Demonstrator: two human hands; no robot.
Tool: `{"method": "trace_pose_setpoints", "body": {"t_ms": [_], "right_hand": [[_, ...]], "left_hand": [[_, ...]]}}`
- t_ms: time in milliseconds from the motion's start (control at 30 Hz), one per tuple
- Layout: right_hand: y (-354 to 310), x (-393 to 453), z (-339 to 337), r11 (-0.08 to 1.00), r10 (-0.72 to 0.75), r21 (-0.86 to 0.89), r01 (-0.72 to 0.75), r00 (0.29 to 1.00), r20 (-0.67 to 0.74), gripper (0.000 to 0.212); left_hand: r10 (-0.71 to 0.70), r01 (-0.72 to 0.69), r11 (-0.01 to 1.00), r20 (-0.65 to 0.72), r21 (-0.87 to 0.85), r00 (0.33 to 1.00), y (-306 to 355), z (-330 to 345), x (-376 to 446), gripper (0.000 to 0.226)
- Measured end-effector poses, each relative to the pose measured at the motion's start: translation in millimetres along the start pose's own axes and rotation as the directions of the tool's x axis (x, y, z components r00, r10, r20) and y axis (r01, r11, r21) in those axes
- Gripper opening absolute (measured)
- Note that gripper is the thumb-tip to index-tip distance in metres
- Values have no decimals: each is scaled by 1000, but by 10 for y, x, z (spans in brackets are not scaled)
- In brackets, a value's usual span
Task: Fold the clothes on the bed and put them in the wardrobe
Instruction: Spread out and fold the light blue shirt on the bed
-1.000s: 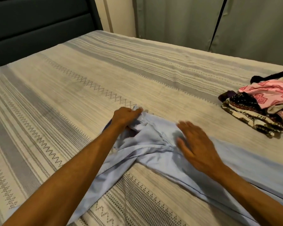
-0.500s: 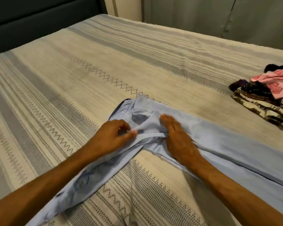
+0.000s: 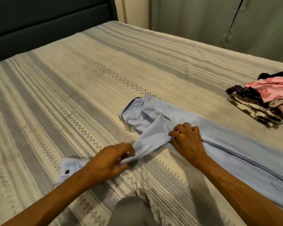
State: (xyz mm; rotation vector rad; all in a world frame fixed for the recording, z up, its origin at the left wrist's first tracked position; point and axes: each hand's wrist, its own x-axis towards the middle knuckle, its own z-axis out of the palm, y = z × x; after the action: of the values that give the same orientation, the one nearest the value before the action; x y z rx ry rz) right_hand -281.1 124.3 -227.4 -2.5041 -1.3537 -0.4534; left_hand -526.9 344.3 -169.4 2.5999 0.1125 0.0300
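A long-sleeved light blue cotton shirt [image 3: 219,136] lies flat on the bed [image 3: 88,79], its collar end toward the middle of the bed and its body running off to the near right. One sleeve [image 3: 151,139] crosses from the shoulder area toward the near left, lifted slightly off the cover. The left hand [image 3: 108,162] grips this sleeve partway along, fingers [image 3: 121,165] curled round the bunched cloth. Past the left wrist the cuff [image 3: 70,168] of the sleeve lies on the cover, with a dark button showing on it. The right hand [image 3: 186,137] rests on the shirt just where the sleeve meets the body, its fingers bent and pinching the sleeve's edge against the shirt.

The bed is covered with a cream and grey woven spread with stripes and zigzag bands. At the far right of the bed, well apart from the shirt, sits a heap of patterned clothes [image 3: 265,101], pink on top and brown and cream below. A dark padded headboard [image 3: 47,22] stands at the far left, and pale grey-green wardrobe doors [image 3: 203,22] rise beyond the far edge of the bed. A grey-clad knee [image 3: 131,211] shows at the near edge.
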Motion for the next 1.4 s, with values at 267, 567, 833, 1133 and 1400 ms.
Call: {"method": "trace_pose_setpoints", "body": {"t_ms": [267, 567, 833, 1133, 1400], "right_hand": [[-141, -121, -205, 982, -68, -172, 78, 996, 63, 52], [-424, -324, -61, 948, -311, -14, 317, 938, 154, 12], [-362, -665, -105, 959, -257, -92, 266, 961, 104, 26], [-764, -820, -219, 892, -443, -104, 439, 897, -11, 19], [-674, -936, -268, 908, -418, -35, 417, 908, -40, 27]], "left_hand": [[-154, 158, 943, 37, -292, 987, 74, -58, -210, 41], [-346, 347, 911, 47, -222, 937, 174, 412, 843, 39], [-447, 529, 801, 308, -280, 840, -11, 320, 738, 35], [-458, 565, 805, 419, -179, 785, 96, 261, 743, 33], [-434, 503, 795, 262, -338, 862, 236, 290, 794, 49]]}}
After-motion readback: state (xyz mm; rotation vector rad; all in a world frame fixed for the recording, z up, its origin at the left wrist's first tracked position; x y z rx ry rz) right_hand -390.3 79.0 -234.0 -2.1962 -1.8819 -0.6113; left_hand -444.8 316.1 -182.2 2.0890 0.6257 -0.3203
